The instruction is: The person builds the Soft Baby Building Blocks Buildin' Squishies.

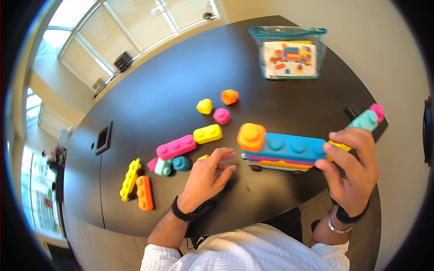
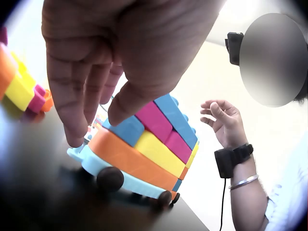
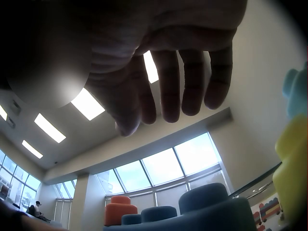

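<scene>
A long wheeled block build stands on the table, with a blue block (image 1: 294,145) along its top and an orange block (image 1: 251,137) at its left end. In the left wrist view its layers show above a light blue wheeled base (image 2: 130,179). My left hand (image 1: 205,177) hovers just left of the build, fingers loosely bent and holding nothing. Above the build's right end is my right hand (image 1: 355,174), its fingers apart and empty, as the right wrist view of the hand (image 3: 168,72) shows. Partly behind it rises a stack with a teal block (image 1: 364,121).
Left of the build lie a pink block (image 1: 176,147), a yellow block (image 1: 208,134), and small teal and blue pieces. Farther left are long yellow (image 1: 130,179) and orange (image 1: 144,193) blocks. Small pieces (image 1: 222,116) lie beyond. A clear pouch (image 1: 289,58) stands at the back.
</scene>
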A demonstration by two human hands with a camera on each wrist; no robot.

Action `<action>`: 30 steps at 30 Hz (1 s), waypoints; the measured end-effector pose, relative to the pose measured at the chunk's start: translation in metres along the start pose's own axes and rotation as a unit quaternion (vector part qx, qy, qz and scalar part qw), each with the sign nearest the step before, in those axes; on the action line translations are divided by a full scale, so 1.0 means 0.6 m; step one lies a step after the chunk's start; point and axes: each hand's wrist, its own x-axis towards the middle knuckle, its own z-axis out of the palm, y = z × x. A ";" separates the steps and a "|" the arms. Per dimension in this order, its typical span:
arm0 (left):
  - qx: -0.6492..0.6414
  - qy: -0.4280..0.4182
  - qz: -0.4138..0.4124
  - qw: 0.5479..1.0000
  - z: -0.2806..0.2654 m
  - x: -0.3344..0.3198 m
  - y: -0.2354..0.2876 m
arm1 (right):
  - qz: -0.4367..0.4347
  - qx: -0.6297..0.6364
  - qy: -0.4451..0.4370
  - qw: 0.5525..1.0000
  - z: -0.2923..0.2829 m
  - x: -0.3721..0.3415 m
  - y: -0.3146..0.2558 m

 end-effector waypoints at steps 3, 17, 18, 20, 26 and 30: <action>0.011 0.044 0.023 0.999 -0.059 -0.037 -0.007 | -0.012 0.008 -0.019 1.000 0.006 0.001 -0.010; 0.367 0.187 -0.230 0.882 -0.365 -0.349 -0.376 | -0.033 0.245 -0.091 0.965 0.075 0.002 -0.069; 0.351 0.183 -0.264 0.879 -0.371 -0.375 -0.408 | -0.037 0.255 -0.103 0.961 0.082 0.001 -0.071; 0.332 0.181 -0.276 0.883 -0.373 -0.391 -0.440 | -0.039 0.259 -0.118 0.958 0.089 -0.001 -0.076; 0.301 0.200 -0.312 0.879 -0.349 -0.384 -0.410 | -0.044 0.316 -0.153 0.935 0.104 -0.006 -0.087; 0.340 0.250 -0.359 0.833 -0.336 -0.366 -0.407 | -0.051 0.307 -0.159 0.937 0.101 -0.006 -0.085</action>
